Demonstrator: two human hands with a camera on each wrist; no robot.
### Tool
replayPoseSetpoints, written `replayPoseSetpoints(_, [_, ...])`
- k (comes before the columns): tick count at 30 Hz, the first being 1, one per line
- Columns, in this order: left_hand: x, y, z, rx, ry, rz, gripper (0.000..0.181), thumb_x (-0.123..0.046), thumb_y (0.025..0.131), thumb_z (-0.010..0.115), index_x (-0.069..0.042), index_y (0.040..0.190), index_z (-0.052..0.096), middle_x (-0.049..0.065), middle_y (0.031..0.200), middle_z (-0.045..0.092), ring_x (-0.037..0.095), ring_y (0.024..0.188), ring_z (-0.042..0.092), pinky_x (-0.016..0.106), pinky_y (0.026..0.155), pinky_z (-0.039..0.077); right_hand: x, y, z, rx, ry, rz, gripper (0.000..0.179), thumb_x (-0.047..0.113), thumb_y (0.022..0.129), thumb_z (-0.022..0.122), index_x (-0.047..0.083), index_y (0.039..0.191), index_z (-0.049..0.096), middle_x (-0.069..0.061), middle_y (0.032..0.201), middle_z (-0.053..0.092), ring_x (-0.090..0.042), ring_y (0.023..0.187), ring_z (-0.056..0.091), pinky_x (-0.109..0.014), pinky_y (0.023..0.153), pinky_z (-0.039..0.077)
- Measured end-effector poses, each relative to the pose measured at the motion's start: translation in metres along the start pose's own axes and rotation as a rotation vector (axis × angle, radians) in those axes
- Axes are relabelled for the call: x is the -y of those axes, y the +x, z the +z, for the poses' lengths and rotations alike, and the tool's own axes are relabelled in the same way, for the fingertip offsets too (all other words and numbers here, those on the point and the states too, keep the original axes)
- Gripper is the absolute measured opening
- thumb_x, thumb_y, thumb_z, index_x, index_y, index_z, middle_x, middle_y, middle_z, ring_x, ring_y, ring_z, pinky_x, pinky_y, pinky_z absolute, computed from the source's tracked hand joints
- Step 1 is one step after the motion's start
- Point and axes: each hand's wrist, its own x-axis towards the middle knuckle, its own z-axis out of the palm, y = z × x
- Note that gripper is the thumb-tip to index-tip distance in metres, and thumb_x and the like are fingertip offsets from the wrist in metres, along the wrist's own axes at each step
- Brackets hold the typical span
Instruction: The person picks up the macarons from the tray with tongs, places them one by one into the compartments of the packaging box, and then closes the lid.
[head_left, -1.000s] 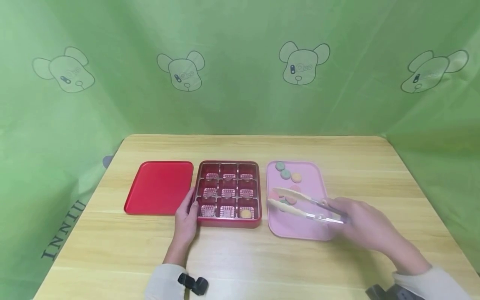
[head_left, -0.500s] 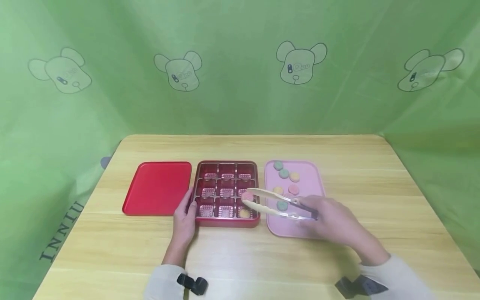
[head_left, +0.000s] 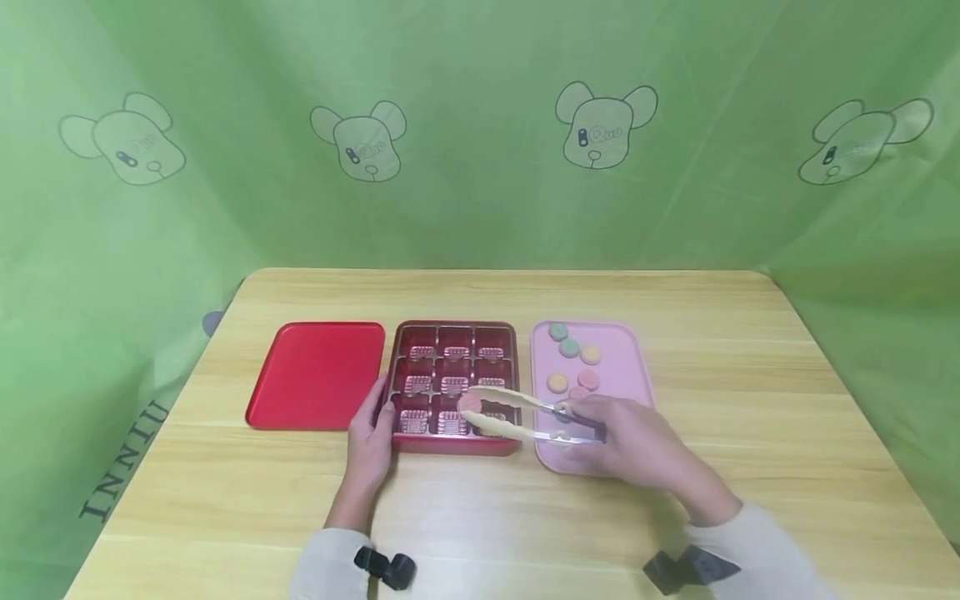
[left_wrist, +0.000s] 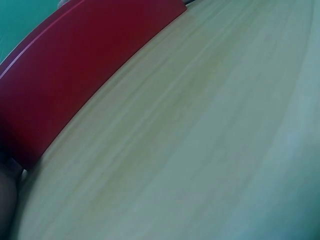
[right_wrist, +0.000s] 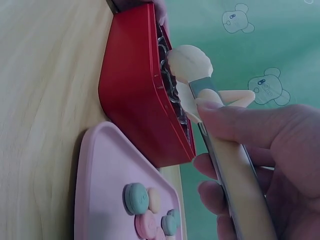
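My left hand grips the left side of a red box at its front corner, thumb at the rim. A clear insert divides the box into several compartments. My right hand holds metal tongs with cream-coloured tips, fingers and thumb wrapped round the handles. Pinched between the tips is a pink macaron, over the front row near the divider between the middle and right compartments. The tongs largely cover a yellow macaron in the front right compartment. In the left wrist view, the box's red wall stands on the table.
To the right lies a pink tray with several green, yellow and pink macarons, such as a green macaron; my right hand partly covers it. A flat red lid lies left of the box. Green cloth hangs behind the wooden table.
My right hand has carried the tongs left from the tray to above the box, with the pink macaron between the tips. The left hand has stayed at the box.
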Motion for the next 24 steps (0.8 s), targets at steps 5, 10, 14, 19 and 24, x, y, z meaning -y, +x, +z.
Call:
replayPoseSetpoints(5, [0.001, 0.0, 0.0, 0.002, -0.001, -0.001, 0.048, -0.012, 0.098, 0.042, -0.01, 0.145, 0.036, 0.006, 0.15, 0.037, 0.024, 0.14, 0.029, 0.044, 0.116, 0.025, 0.004, 0.003, 0.003, 0.004, 0.003, -0.019, 0.045, 0.024, 0.075, 0.077, 0.013, 0.117, 0.067, -0.002, 0.104, 0.07, -0.019, 0.089, 0.064, -0.043, 0.081, 0.053])
replayPoseSetpoints(10, [0.001, 0.0, 0.0, 0.003, 0.002, -0.009, 0.048, -0.013, 0.098, 0.041, -0.01, 0.145, 0.036, 0.007, 0.15, 0.036, 0.024, 0.141, 0.028, 0.044, 0.116, 0.025, 0.005, 0.006, 0.008, 0.026, -0.007, -0.026, 0.045, 0.028, 0.074, 0.077, 0.017, 0.117, 0.067, 0.001, 0.101, 0.071, -0.015, 0.084, 0.062, -0.04, 0.077, 0.053])
replayPoseSetpoints(14, [0.002, 0.001, 0.0, 0.0, 0.002, -0.001, 0.048, -0.012, 0.098, 0.042, -0.009, 0.145, 0.036, 0.008, 0.15, 0.036, 0.025, 0.14, 0.029, 0.044, 0.116, 0.025, 0.004, 0.008, 0.012, 0.044, 0.002, -0.008, 0.045, 0.03, 0.073, 0.078, 0.019, 0.116, 0.067, 0.004, 0.095, 0.07, -0.01, 0.078, 0.058, -0.033, 0.072, 0.05])
replayPoseSetpoints(19, [0.001, 0.001, -0.002, 0.012, 0.006, -0.009, 0.047, -0.011, 0.098, 0.042, -0.008, 0.145, 0.036, 0.009, 0.15, 0.036, 0.026, 0.141, 0.028, 0.044, 0.116, 0.024, 0.003, 0.01, 0.013, 0.049, 0.01, 0.007, 0.046, 0.03, 0.073, 0.078, 0.019, 0.116, 0.067, 0.003, 0.096, 0.07, -0.011, 0.079, 0.058, -0.033, 0.071, 0.05])
replayPoseSetpoints(24, [-0.015, -0.002, -0.003, 0.026, -0.003, -0.029, 0.047, -0.007, 0.098, 0.041, -0.003, 0.144, 0.035, 0.014, 0.15, 0.035, 0.029, 0.141, 0.027, 0.045, 0.116, 0.024, 0.003, 0.01, 0.014, 0.05, 0.016, 0.014, 0.047, 0.03, 0.073, 0.078, 0.019, 0.117, 0.067, 0.002, 0.096, 0.07, -0.011, 0.079, 0.059, -0.034, 0.071, 0.05])
